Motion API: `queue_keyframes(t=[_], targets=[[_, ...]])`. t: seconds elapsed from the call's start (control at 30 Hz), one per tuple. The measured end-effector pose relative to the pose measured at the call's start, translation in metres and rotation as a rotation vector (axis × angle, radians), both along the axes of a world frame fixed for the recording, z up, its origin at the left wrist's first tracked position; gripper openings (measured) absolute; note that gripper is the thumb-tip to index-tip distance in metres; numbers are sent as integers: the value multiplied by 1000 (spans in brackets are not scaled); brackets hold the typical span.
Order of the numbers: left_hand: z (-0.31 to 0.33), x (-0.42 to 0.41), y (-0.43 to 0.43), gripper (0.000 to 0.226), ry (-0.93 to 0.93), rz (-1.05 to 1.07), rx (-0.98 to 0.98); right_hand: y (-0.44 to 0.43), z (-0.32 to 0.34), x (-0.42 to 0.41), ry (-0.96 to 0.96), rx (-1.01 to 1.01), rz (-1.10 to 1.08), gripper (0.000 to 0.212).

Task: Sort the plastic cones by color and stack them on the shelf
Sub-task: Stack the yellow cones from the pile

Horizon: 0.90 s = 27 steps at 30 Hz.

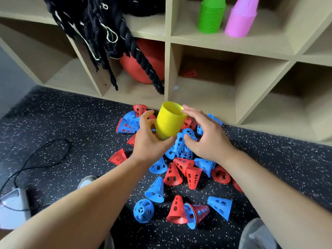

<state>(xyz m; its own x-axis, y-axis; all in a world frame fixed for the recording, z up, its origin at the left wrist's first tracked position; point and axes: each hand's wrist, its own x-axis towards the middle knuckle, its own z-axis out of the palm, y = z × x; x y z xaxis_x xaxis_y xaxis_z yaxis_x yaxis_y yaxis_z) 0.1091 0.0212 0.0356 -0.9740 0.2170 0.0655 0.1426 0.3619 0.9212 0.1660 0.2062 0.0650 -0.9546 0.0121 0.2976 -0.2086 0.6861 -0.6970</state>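
My left hand (150,141) grips a stack of yellow cones (168,121) from below, wide end tilted up toward the shelf. My right hand (206,135) hovers just right of the stack with spread, relaxed fingers, its fingertips by the rim. Under both hands, several loose red cones (177,210) and blue cones (155,190) lie scattered on the dark speckled floor. On the upper shelf (233,42) stand a green cone stack (211,16) and a pink cone stack (241,19). One red cone (190,74) lies deep in the compartment below them.
A red ball (143,62) sits in the lower middle compartment, partly behind hanging black ropes (100,29). A black cable (36,159) loops on the floor at left beside a grey device (12,207). Other lower compartments stand open at left and right.
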Motion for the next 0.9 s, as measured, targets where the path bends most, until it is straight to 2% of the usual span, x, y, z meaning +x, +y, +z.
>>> queue_keyframes(t=[0.07, 0.2, 0.33, 0.4, 0.47, 0.53, 0.67, 0.8, 0.9], targets=[[8, 0, 1, 85, -3, 20, 54, -4, 4, 3, -42, -22, -80, 71], [24, -2, 7, 79, 19, 50, 120, -13, 9, 3, -56, -193, -250, 80], [50, -13, 14, 62, 138, 63, 78, -11, 22, -5, 13, -251, -321, 98], [67, -20, 20, 57, 214, 63, 64, -7, 33, -9, 23, -248, -330, 100], [86, -26, 30, 57, 240, 78, 123, -2, 40, -12, 30, -275, -333, 97], [105, -31, 44, 57, 227, 79, 198, 0, 45, -16, 44, -317, -356, 85], [133, -45, 84, 47, 251, -61, 282, 13, 55, -29, 126, -430, -505, 62], [155, -61, 139, 56, 217, -248, 379, 42, 71, -49, 191, -499, -619, 62], [172, -75, 182, 58, 288, -345, 359, 78, 91, -63, 267, -540, -677, 58]])
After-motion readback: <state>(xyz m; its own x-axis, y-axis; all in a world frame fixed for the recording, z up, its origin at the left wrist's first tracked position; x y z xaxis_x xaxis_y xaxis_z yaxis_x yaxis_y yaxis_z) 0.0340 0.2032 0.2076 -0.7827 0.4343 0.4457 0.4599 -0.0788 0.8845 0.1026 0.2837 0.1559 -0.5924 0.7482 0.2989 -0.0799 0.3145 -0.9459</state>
